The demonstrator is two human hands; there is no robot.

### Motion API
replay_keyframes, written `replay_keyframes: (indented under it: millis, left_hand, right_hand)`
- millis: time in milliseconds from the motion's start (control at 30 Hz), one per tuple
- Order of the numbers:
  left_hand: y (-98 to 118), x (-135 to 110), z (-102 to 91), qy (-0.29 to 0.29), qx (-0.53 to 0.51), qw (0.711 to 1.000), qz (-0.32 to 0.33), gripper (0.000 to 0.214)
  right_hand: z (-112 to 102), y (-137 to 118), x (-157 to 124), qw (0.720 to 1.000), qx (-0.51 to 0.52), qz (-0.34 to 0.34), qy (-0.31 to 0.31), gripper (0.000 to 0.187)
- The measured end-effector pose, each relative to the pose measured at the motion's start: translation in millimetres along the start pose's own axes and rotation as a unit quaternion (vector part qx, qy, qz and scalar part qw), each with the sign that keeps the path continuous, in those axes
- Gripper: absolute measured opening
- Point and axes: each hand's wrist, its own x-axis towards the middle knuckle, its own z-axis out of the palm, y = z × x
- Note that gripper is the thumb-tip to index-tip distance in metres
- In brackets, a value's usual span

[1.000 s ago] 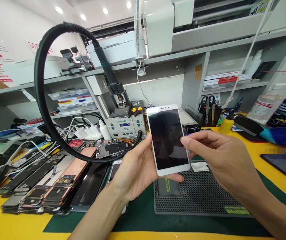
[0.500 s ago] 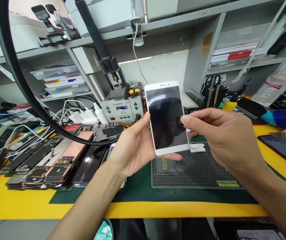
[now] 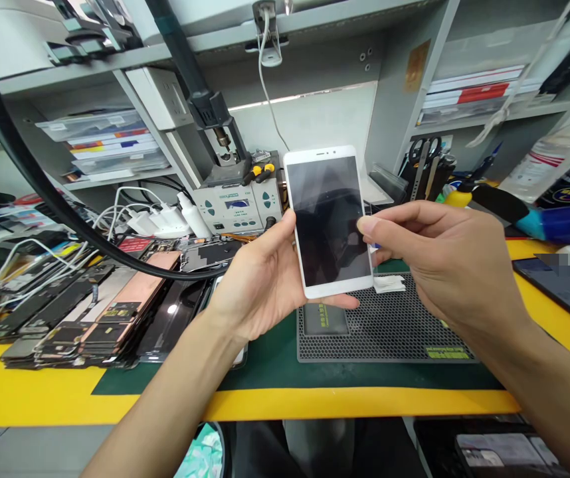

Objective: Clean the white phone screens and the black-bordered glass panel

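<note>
Holding the white smartphone (image 3: 328, 222) upright in my left hand (image 3: 260, 282), I had my right hand (image 3: 437, 259) pinched narrow at its edge, above the black repair mat (image 3: 389, 338).

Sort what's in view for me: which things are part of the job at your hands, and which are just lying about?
In hand: white phone, cradled in the left hand, with the right hand at its edge.

Lying about: mat, wipe, soldering station, stacked phone parts, scissors.
</note>
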Motion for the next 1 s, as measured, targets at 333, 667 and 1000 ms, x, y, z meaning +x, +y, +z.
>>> replay_keyframes:
  millis: [333,667,1000]
  left_hand:
    - [-1.1,1.0,-1.4,0.005,0.006,1.000,-0.003,0.052]
    - [-2.3,0.6,-0.8,0.010,0.003,1.000,-0.001,0.050]
    - [-4.0,1.9,-0.2,0.001,0.005,1.000,0.002,0.050]
  right_hand:
    - [0.5,1.3,-0.3,1.000,-0.007,-0.009,0.007,0.015]
    - [-0.2,-1.4,-0.6,1.000,-0.028,-0.012,0.009,0.018]
    - [-2.1,-4.8,0.6,0.999,-0.032,-0.002,-0.004,0.019]
